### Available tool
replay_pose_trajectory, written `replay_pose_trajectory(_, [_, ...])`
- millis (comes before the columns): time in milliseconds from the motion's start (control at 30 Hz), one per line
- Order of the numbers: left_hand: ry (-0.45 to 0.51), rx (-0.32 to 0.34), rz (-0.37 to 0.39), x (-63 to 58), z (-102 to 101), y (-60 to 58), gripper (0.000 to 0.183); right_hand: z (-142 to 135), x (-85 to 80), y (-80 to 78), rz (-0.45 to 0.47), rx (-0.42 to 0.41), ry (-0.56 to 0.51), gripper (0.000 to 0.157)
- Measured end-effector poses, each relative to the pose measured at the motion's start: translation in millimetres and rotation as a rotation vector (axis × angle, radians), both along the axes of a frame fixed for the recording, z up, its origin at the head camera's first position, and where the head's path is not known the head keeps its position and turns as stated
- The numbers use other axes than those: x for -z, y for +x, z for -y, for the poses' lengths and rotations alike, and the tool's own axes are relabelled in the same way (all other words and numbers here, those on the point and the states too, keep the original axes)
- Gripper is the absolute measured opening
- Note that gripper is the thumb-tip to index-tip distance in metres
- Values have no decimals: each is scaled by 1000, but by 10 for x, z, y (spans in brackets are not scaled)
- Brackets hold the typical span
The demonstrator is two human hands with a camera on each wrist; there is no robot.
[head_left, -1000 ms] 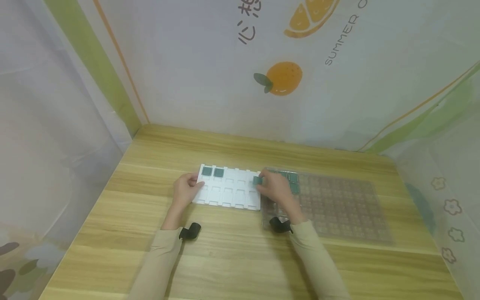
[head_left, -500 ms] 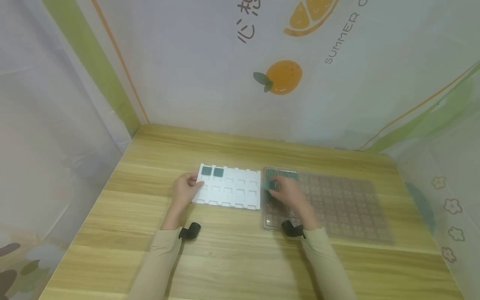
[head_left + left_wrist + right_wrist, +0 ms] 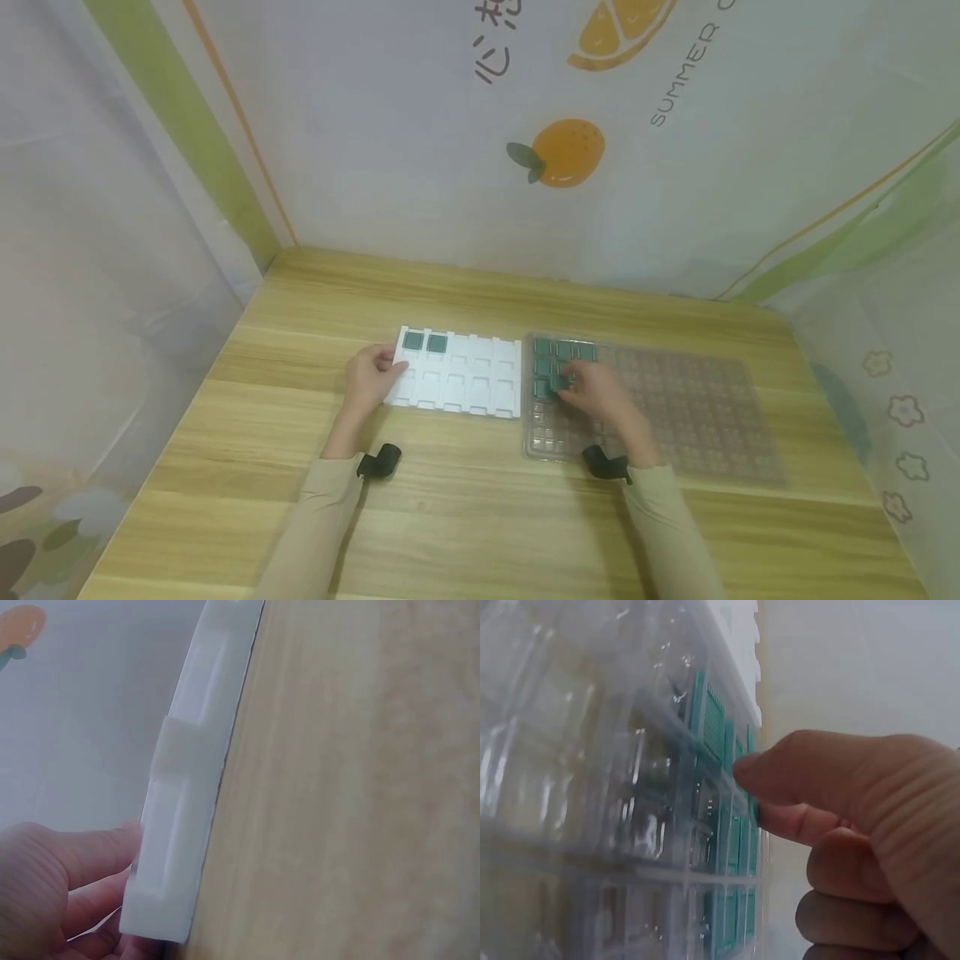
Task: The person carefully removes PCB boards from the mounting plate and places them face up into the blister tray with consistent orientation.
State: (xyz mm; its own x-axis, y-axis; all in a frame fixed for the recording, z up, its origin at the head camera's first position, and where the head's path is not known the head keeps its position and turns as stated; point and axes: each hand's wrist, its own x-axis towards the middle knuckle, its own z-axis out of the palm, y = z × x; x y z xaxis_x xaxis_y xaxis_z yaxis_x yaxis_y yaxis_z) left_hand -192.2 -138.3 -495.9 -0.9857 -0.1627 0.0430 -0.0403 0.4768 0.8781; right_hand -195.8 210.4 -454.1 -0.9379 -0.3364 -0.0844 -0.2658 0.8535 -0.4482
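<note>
My left hand [image 3: 371, 379] grips the left end of a white slotted tray [image 3: 456, 390], thumb on its upper face and fingers behind the edge. In the left wrist view, the tray's notched side [image 3: 169, 825] is close to the fingertips. Two green square chips, one of them a chip [image 3: 437, 343], sit in its far left slots. My right hand [image 3: 600, 392] pinches a green chip [image 3: 558, 383] between thumb and index finger, low over the left part of a clear plastic tray [image 3: 536, 446]. Around the fingertips, several more green chips [image 3: 714, 724] sit in that tray's pockets; my hand hides some pockets.
The clear tray's many-pocketed right part [image 3: 697, 417] extends rightward across the wooden table [image 3: 450, 517]. A printed fabric curtain [image 3: 420, 167] rises behind the table and along both sides. Black wrist mounts [image 3: 381, 461] sit on both forearms.
My right hand has carried a green chip from over the white tray's right end rightward to the clear tray, then slightly nearer the body. My left hand stays on the white tray.
</note>
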Motion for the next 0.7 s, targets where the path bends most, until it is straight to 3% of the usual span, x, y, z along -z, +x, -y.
replay_pose_trajectory(700, [-13, 9, -4, 4, 9, 7, 33, -92, 12, 68, 11, 7, 46, 29])
